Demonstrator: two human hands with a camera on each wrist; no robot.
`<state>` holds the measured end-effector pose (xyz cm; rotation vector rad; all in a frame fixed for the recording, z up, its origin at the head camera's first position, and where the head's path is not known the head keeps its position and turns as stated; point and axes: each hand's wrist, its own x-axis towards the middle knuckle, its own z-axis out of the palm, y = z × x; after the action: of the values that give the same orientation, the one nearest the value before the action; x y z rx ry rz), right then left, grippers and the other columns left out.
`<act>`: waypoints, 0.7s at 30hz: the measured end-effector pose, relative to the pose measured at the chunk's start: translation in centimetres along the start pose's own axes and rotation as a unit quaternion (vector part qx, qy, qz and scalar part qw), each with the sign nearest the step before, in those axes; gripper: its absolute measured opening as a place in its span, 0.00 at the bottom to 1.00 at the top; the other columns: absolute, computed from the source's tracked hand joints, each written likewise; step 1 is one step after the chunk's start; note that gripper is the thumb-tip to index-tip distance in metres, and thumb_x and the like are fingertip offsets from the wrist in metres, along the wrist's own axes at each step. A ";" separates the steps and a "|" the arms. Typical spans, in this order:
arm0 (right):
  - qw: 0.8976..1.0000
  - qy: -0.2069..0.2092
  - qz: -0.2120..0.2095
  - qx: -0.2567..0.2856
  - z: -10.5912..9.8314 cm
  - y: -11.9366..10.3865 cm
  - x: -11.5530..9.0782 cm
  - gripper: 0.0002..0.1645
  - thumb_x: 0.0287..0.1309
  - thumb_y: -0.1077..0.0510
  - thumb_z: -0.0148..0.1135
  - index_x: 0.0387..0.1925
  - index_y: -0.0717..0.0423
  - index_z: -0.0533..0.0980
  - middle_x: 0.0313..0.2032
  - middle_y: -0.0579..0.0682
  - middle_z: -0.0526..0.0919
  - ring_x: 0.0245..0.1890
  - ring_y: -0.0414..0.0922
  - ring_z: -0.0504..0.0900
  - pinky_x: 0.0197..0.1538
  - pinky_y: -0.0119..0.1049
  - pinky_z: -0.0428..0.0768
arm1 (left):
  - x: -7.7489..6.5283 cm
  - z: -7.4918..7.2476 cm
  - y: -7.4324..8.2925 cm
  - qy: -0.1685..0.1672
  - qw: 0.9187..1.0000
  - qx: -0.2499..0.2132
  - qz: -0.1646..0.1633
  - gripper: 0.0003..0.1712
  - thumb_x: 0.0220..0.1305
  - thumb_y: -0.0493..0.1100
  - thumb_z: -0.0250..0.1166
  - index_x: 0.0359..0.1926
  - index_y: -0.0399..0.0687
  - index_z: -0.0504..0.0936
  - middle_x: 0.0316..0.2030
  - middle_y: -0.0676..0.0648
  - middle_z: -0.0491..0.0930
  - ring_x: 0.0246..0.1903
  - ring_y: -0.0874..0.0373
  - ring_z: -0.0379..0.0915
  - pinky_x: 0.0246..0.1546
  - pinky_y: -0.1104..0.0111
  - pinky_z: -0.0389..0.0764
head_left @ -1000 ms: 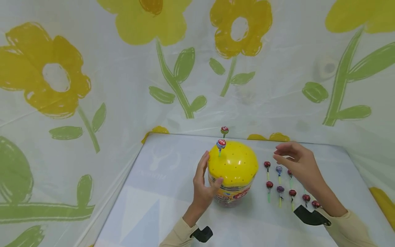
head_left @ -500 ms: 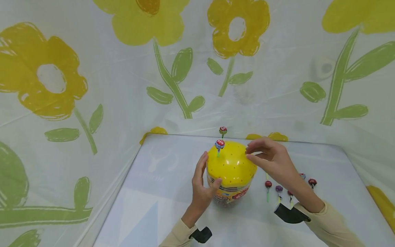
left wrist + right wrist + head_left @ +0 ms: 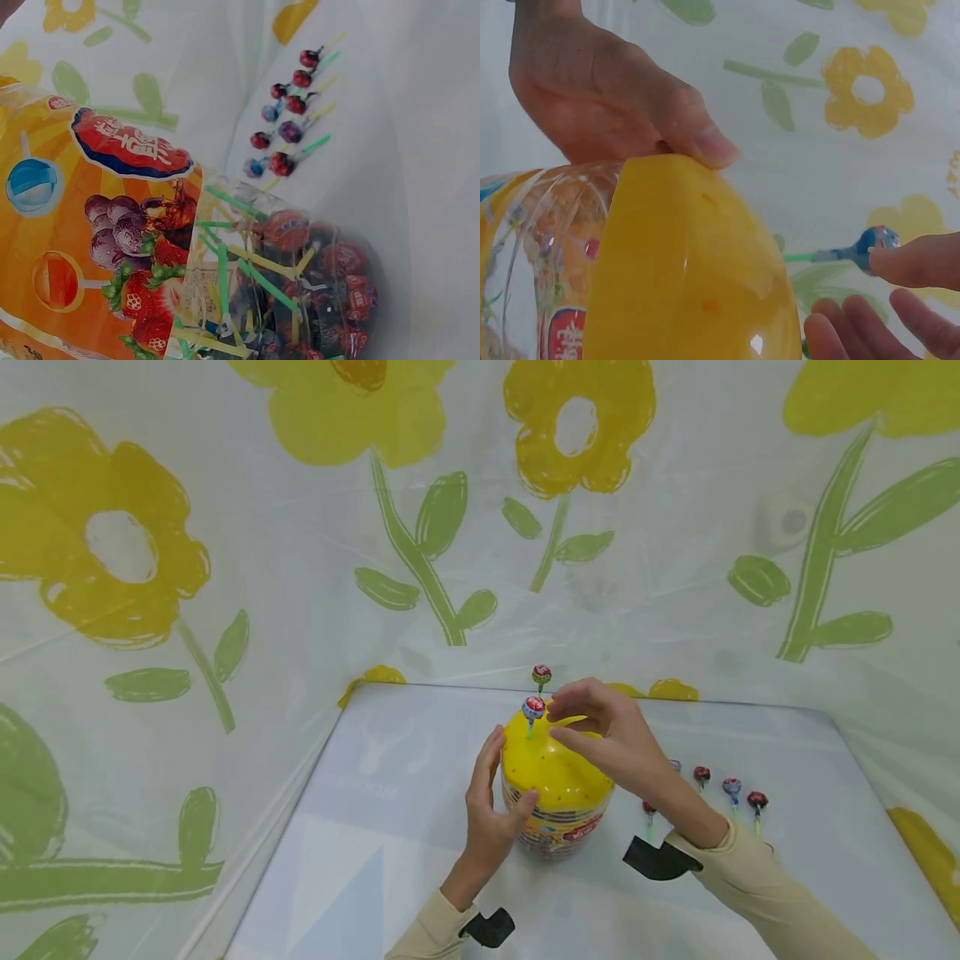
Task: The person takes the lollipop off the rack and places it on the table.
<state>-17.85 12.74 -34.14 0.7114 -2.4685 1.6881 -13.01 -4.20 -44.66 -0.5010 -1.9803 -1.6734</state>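
A clear plastic jar of lollipops with a printed orange label stands on the table under a yellow lid dotted with small holes. My left hand holds the jar from its left side, thumb on the lid's edge. Two lollipops stand upright in the lid: one blue and red, one green and red behind it. Over the lid's right half, my right hand has thumb and fingers parted, their tips right beside the blue lollipop. In the right wrist view, the thumb overlaps that lollipop's head.
Several wrapped lollipops lie in rows on the table right of the jar, partly hidden by the right forearm in the head view. A flower-printed white curtain hangs behind and along the left side.
My right hand has moved left from above the loose lollipops to the blue lollipop in the lid. My left hand stays on the jar.
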 end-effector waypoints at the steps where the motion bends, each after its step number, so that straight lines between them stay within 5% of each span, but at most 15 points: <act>1: 1.000 -0.002 0.000 0.002 0.3 0.0 0.2 0.21 0.53 0.66 0.66 0.49 0.58 0.73 0.44 0.50 0.80 0.44 0.46 0.81 0.48 0.35 0.81 | 0.0 0.0 0.0 0.000 1.000 0.001 0.001 0.37 0.56 0.35 0.63 0.65 0.32 0.61 0.66 0.34 0.59 0.66 0.46 0.57 0.66 0.62 0.59; 14: 1.000 0.007 -0.018 0.009 2.7 0.6 1.8 0.18 0.52 0.70 0.66 0.45 0.58 0.74 0.38 0.51 0.83 0.37 0.45 0.82 0.46 0.37 0.82 | 0.1 -0.2 0.0 -0.001 1.000 0.001 0.004 0.38 0.54 0.34 0.64 0.65 0.31 0.60 0.67 0.37 0.59 0.66 0.46 0.57 0.66 0.61 0.59; 21: 0.997 0.050 -0.049 0.021 2.7 0.4 1.4 0.21 0.51 0.69 0.66 0.47 0.56 0.74 0.40 0.49 0.83 0.38 0.43 0.83 0.43 0.35 0.83 | 0.0 -0.1 -0.1 -0.003 1.000 0.001 0.001 0.38 0.55 0.35 0.64 0.65 0.32 0.60 0.66 0.34 0.59 0.66 0.47 0.57 0.66 0.61 0.59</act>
<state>-18.70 10.00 -35.13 0.7194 -2.2998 1.7011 -13.06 -4.30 -44.71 -0.5069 -1.9850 -1.6710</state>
